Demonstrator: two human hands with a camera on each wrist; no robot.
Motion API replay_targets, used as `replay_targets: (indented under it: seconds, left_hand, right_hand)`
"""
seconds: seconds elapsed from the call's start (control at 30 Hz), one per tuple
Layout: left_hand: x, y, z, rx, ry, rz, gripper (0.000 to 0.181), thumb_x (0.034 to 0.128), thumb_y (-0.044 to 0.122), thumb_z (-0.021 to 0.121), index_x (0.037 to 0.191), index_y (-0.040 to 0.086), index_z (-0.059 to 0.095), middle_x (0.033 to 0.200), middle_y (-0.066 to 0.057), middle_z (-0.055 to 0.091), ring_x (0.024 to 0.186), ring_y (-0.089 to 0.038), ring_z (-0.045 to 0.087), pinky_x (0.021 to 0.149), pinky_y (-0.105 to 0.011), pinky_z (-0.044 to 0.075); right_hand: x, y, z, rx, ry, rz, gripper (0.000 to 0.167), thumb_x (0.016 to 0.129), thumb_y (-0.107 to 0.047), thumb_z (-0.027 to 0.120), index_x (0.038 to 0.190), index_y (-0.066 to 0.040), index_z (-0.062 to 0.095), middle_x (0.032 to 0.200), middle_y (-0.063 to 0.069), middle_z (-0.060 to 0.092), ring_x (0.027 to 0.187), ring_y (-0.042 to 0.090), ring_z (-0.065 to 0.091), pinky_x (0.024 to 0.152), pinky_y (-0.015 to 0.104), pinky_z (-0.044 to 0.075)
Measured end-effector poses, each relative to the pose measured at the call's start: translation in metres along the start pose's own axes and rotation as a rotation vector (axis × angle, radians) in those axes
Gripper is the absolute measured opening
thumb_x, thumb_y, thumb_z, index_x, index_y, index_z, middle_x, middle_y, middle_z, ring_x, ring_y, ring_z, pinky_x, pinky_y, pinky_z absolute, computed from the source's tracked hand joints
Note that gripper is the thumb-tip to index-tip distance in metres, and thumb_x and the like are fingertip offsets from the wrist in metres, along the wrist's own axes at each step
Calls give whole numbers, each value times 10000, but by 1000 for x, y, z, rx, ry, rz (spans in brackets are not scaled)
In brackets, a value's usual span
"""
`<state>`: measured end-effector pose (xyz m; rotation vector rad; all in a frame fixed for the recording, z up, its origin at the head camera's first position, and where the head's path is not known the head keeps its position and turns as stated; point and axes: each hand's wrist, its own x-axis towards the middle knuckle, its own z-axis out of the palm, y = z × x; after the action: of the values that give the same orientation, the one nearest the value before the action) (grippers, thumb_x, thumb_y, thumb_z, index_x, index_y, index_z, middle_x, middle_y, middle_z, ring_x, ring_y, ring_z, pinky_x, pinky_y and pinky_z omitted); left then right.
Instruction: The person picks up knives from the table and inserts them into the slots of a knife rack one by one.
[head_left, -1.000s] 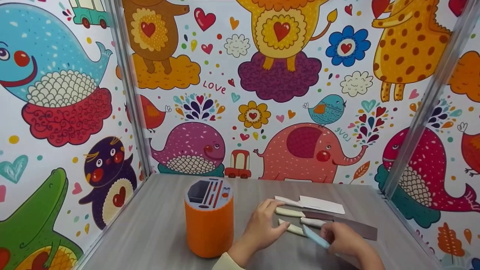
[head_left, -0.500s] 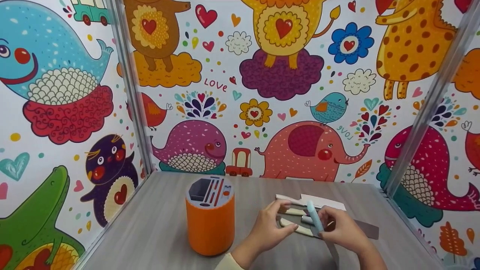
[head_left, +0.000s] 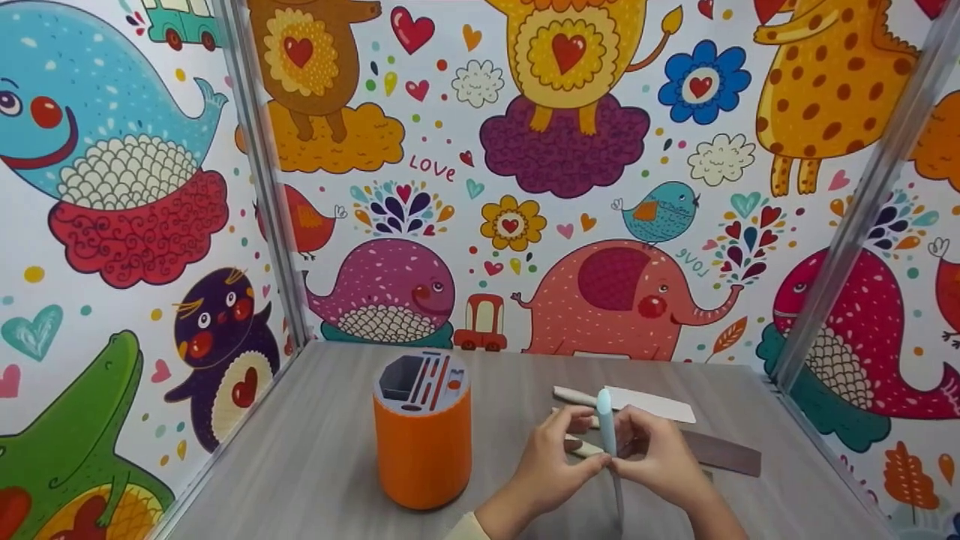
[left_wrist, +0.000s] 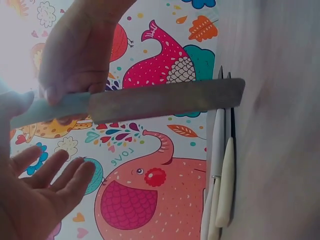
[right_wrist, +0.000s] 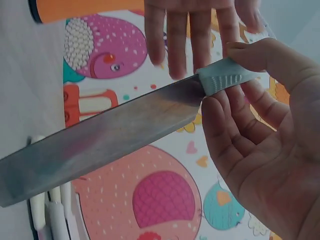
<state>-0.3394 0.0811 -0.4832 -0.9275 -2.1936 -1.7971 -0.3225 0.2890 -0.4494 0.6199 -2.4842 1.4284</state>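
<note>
At the frame's lower right, a right-hand grip (head_left: 666,463) is clasping a blue-handled knife (head_left: 607,429) blade-down, the relaxed left-hand grip (head_left: 550,466) lying nearer the orange knife block (head_left: 423,459).

In the right wrist view, the handle (right_wrist: 220,80) looks like matt plastic with raised ribs, the blade (right_wrist: 100,135) beyond it smooth metal with a cloudy shine. In the head view, the block (head_left: 422,457) at centre resembles smooth, faintly glossy plastic; the table (head_left: 330,450) shows dull wood grain; the upper-left post (head_left: 266,187) looks like bare metal; the sleeve (head_left: 466,529), bottom centre, matt cloth.
</note>
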Motion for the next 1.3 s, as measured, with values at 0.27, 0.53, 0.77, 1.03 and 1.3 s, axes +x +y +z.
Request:
replay_targets:
  seconds: [0.27,0.53,0.77,1.03,1.3]
  left_hand:
    - [-3,11,1,43,91,49,400,971,265,756,1344,203,625,1240,4,656,1139,-126,686,902,-226,609]
    - [-4,14,2,53,70,53,332,1013,245,693,1307,101,638,1157,-7,656,1080,-67,662,873,-211,608]
    - [-4,20,-6,-22,3,7,328,1073,308,634,1329,103,627,1185,-15,679,1106,-57,674,860,-185,596]
    - [-6,23,-10,-71,-11,-11,333,1081,299,627,1336,84,630,1198,-32,706,1118,-77,699,876,-203,605]
    - [-3,28,-15,-87,1,-17,276,1086,298,626,1311,140,654,1127,-8,751,944,-19,664,846,-184,591]
  right_hand:
    - [2,-4,18,40,-1,2,296,787,-5,868,997,-20,660,842,40,711,722,67,701,659,274,635]
    - [2,-3,32,50,-6,-18,273,774,24,848,969,-25,663,797,-39,672,676,24,626,607,235,586]
    - [2,-4,39,88,52,-64,295,775,15,880,968,8,657,797,-77,667,689,7,651,607,224,605]
    - [1,-2,39,136,44,-104,255,827,13,858,981,37,656,860,14,749,784,13,726,678,254,652]
    - [4,-1,34,221,26,-165,199,879,15,831,1018,44,691,923,-82,768,842,65,777,693,285,662]
